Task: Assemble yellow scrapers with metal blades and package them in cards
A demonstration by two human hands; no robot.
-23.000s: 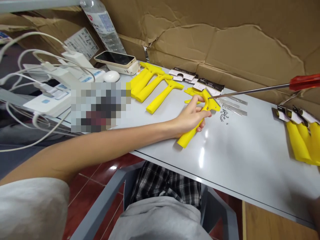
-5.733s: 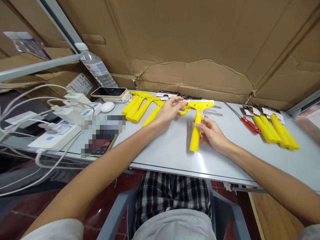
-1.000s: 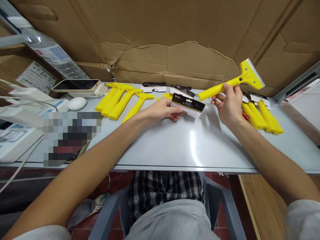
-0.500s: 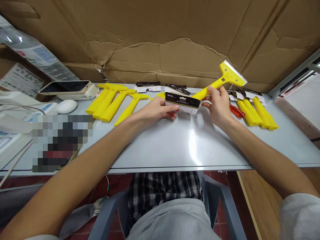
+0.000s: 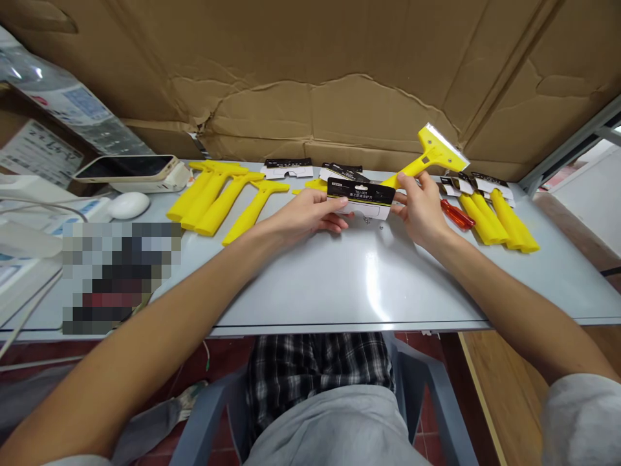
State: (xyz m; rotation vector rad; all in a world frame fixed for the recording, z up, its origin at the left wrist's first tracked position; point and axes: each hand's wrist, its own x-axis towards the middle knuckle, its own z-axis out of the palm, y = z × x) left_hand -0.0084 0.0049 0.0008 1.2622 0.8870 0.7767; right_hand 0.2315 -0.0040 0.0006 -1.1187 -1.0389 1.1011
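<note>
A black-and-white header card (image 5: 361,197) is pinched at its left end by my left hand (image 5: 317,210), thumb across its front. My right hand (image 5: 422,204) is closed round the handle of a yellow scraper (image 5: 439,150), whose metal-edged head points up and to the right. Part of that handle is hidden behind the card, and my right fingertips are close to the card's right edge. Below the card, a few small screws (image 5: 367,221) lie on the table. A red-handled tool (image 5: 457,215) rests just right of my right hand.
Several yellow scraper handles (image 5: 228,204) lie at left on the grey table (image 5: 310,285). More scrapers with cards (image 5: 514,223) lie at right. Loose cards (image 5: 288,168) are at the back, before a cardboard wall (image 5: 310,58). A phone (image 5: 127,167), mouse (image 5: 127,205) and bottle (image 5: 72,97) stand left.
The scraper in my right hand has shifted slightly left and down. The header card has moved a little right and turned to face me more squarely.
</note>
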